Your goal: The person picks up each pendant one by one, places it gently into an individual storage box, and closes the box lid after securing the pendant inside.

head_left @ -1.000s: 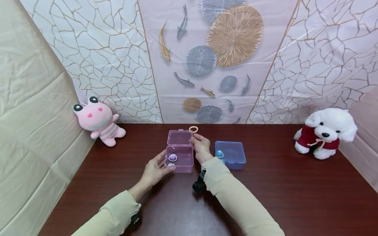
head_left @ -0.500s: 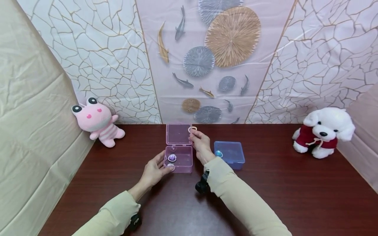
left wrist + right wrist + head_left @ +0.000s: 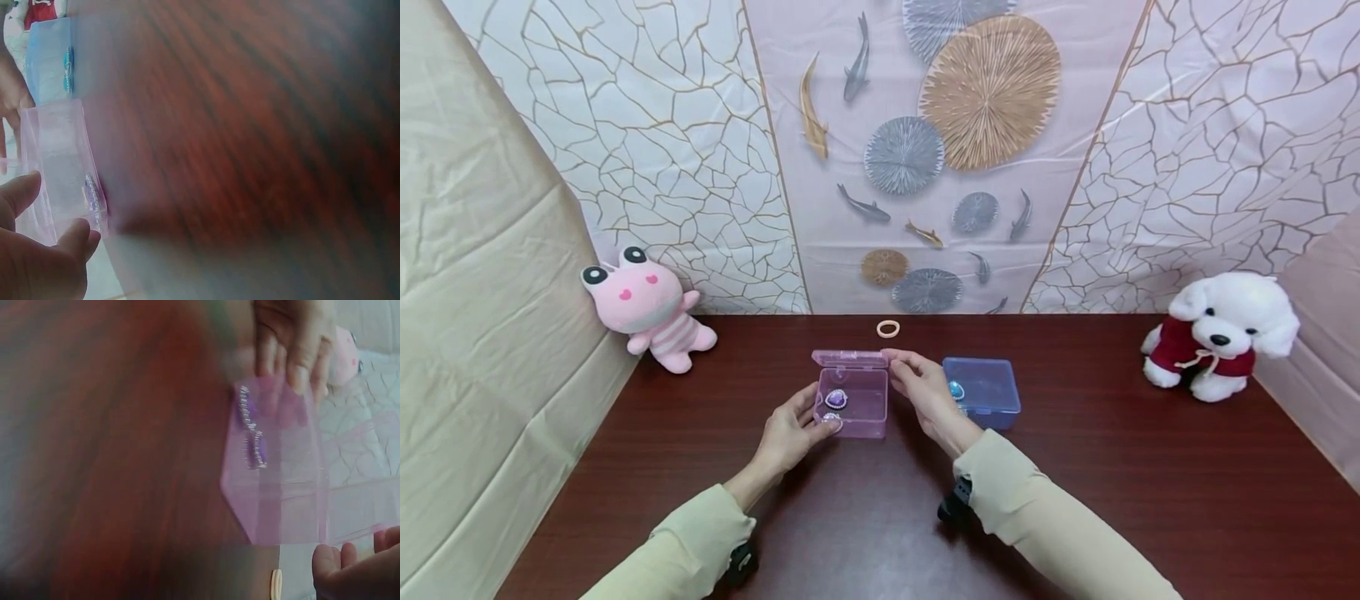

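A clear pink plastic box (image 3: pixel 868 407) stands on the table, its hinged lid (image 3: pixel 850 359) raised and seen nearly edge-on. Two purple gem pieces with beaded borders, one a purple gem (image 3: pixel 837 399), lie inside at its left. My left hand (image 3: pixel 785 435) grips the box's left side, thumb at the front corner. With thumb and fingertips my right hand (image 3: pixel 928 398) pinches the lid's right edge; the right wrist view shows these fingers (image 3: pixel 325 562) beside the hinge side. Right of that hand sits a shut blue box (image 3: pixel 985 387) with a blue gem (image 3: pixel 956 390) inside.
A beige ring (image 3: pixel 888 329) lies behind the pink box near the table's back edge. A pink plush frog (image 3: pixel 651 308) leans at the left wall, and a white plush dog (image 3: pixel 1217 337) in red sits at the right. Patterned cloth hangs behind the table (image 3: pixel 1112 475).
The pink lid first swung up to a wider stance, then tipped forward. My right hand moved toward me with it, away from the beige ring. My left hand stayed on the box.
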A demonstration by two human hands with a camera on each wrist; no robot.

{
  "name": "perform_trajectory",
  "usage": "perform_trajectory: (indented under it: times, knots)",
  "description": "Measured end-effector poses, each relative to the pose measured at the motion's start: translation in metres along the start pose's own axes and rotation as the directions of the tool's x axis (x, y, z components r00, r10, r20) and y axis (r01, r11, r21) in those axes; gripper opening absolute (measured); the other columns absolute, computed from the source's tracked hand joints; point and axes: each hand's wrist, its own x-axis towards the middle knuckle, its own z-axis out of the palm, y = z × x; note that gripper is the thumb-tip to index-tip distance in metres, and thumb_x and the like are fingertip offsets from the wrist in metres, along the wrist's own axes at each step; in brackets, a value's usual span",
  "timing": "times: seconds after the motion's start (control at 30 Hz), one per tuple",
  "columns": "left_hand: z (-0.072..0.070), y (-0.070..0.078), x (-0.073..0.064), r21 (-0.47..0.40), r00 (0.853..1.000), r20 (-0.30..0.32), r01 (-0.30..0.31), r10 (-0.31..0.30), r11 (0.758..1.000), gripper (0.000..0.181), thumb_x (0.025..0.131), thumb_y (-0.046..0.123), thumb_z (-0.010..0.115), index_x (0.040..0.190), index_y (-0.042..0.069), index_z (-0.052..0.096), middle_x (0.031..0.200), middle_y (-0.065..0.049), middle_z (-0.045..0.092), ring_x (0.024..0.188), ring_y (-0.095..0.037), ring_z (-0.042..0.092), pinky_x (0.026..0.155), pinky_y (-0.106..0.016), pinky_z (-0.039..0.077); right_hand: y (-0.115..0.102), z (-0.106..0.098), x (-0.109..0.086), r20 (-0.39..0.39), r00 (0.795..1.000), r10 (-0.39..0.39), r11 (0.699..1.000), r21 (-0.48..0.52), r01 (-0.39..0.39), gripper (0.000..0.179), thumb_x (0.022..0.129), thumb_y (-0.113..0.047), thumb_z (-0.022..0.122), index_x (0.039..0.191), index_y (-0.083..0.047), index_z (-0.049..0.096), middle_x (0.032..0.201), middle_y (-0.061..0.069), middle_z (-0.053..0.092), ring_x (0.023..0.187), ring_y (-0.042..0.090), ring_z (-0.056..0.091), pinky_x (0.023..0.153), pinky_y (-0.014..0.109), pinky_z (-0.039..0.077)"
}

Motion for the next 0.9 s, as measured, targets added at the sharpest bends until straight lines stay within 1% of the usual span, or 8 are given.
perform_trajectory:
  times: [0.1,0.17,0.27,0.4,0.53,0.67,0.8,0.9]
  knots:
    - [0.0,0.0,0.0,0.004,1.0,-0.002,-0.01,0.01,1.0,0.067,0.079,-0.001,0.071,0.138,-0.008,0.038,0.135,-0.028,0.047,0.122,-0.037,0.049,0.098,-0.041,0.046,0.003,-0.005,-0.012,0.063,0.998,-0.013,1.0,-0.008,0.014,0.033,0.099,-0.009,0.045,0.126,0.007,0.054,0.131,0.022,0.054,0.122,0.027,0.051,0.105,0.043,0.042]
    - [0.001,-0.001,0.0,0.006,1.0,-0.007,-0.018,0.018,1.0,0.066,0.079,-0.002,0.071,0.137,-0.009,0.039,0.134,-0.029,0.048,0.121,-0.038,0.05,0.096,-0.039,0.048,0.005,-0.007,-0.018,0.098,0.995,-0.021,1.0,-0.007,0.022,0.036,0.1,-0.012,0.044,0.129,0.008,0.051,0.136,0.023,0.049,0.129,0.03,0.044,0.108,0.044,0.038]
    - [0.002,0.0,0.0,-0.003,1.0,-0.008,-0.023,0.023,1.0,0.064,0.079,-0.003,0.071,0.136,-0.009,0.041,0.132,-0.03,0.049,0.12,-0.039,0.051,0.092,-0.035,0.051,0.008,-0.007,-0.025,0.123,0.992,-0.029,0.998,-0.057,0.036,0.04,0.098,-0.013,0.05,0.132,0.007,0.048,0.137,0.023,0.047,0.13,0.031,0.043,0.108,0.043,0.037]
    - [0.004,0.001,-0.001,-0.008,1.0,-0.006,-0.018,0.018,1.0,0.065,0.079,-0.003,0.071,0.137,-0.007,0.041,0.133,-0.028,0.05,0.121,-0.038,0.051,0.091,-0.033,0.051,0.012,-0.008,-0.032,0.145,0.989,-0.044,0.99,-0.129,0.063,0.048,0.093,-0.006,0.055,0.137,0.008,0.041,0.139,0.026,0.044,0.129,0.033,0.043,0.107,0.042,0.037]
    - [0.003,0.002,-0.002,-0.01,1.0,-0.005,-0.01,0.01,1.0,0.067,0.079,-0.002,0.071,0.139,-0.006,0.039,0.134,-0.027,0.049,0.122,-0.037,0.05,0.094,-0.037,0.049,0.015,-0.007,-0.034,0.168,0.984,-0.058,0.99,-0.114,0.078,0.053,0.092,0.001,0.054,0.139,0.012,0.033,0.143,0.029,0.036,0.131,0.037,0.039,0.107,0.042,0.035]
    - [0.002,0.001,-0.001,-0.037,1.0,0.015,-0.021,0.021,0.999,0.071,0.08,-0.002,0.07,0.141,-0.006,0.036,0.137,-0.027,0.046,0.123,-0.037,0.049,0.098,-0.041,0.046,0.017,-0.008,-0.033,0.158,0.986,-0.045,0.99,-0.125,0.065,0.054,0.091,0.004,0.054,0.139,0.012,0.032,0.144,0.029,0.035,0.131,0.036,0.039,0.106,0.042,0.036]
    - [0.001,-0.001,-0.001,-0.064,0.999,0.032,-0.021,0.023,0.998,0.074,0.08,0.0,0.071,0.143,-0.005,0.033,0.14,-0.026,0.043,0.126,-0.037,0.046,0.099,-0.039,0.046,0.021,-0.009,-0.033,0.145,0.989,-0.014,0.989,-0.141,0.035,0.054,0.091,0.004,0.055,0.139,0.012,0.033,0.144,0.028,0.035,0.13,0.035,0.04,0.106,0.04,0.037]
    - [0.0,-0.002,-0.001,-0.087,0.999,0.03,-0.009,0.011,0.996,0.073,0.082,0.004,0.07,0.144,-0.004,0.032,0.143,-0.025,0.04,0.128,-0.036,0.043,0.098,-0.035,0.045,0.023,-0.009,-0.033,0.151,0.988,-0.017,0.99,-0.134,0.037,0.053,0.091,0.004,0.054,0.138,0.014,0.033,0.143,0.029,0.036,0.13,0.036,0.04,0.106,0.041,0.036]
